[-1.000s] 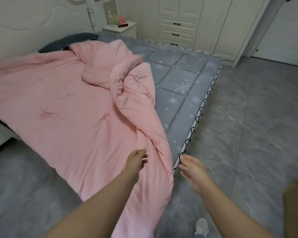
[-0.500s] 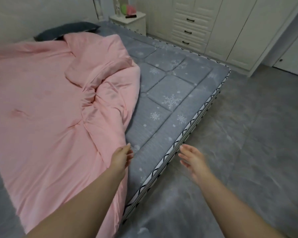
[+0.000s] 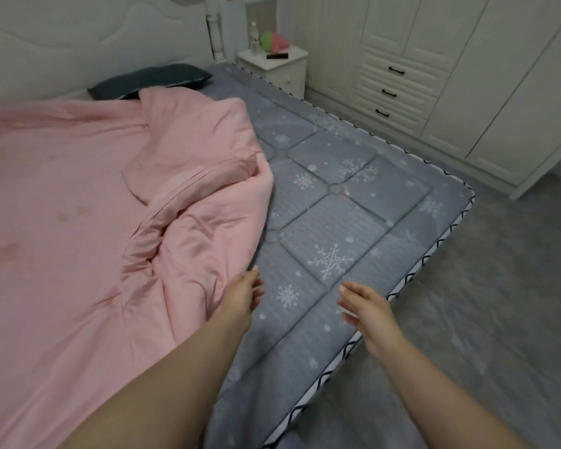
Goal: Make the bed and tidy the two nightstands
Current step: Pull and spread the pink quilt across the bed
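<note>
left hand (image 3: 242, 294) bare | right hand (image 3: 366, 306) bare | forearms seemingly sleeveless

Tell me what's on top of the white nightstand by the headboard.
On the nightstand: a clear bottle, a green and pink round thing and a flat dark item. Anything behind them is hidden.

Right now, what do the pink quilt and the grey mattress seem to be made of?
Pink quilt: probably soft padded fabric, matte with slight sheen; it bunches into puffy folds. Grey mattress: apparently quilted textile, matte; stitched squares and printed snowflakes show.
</note>
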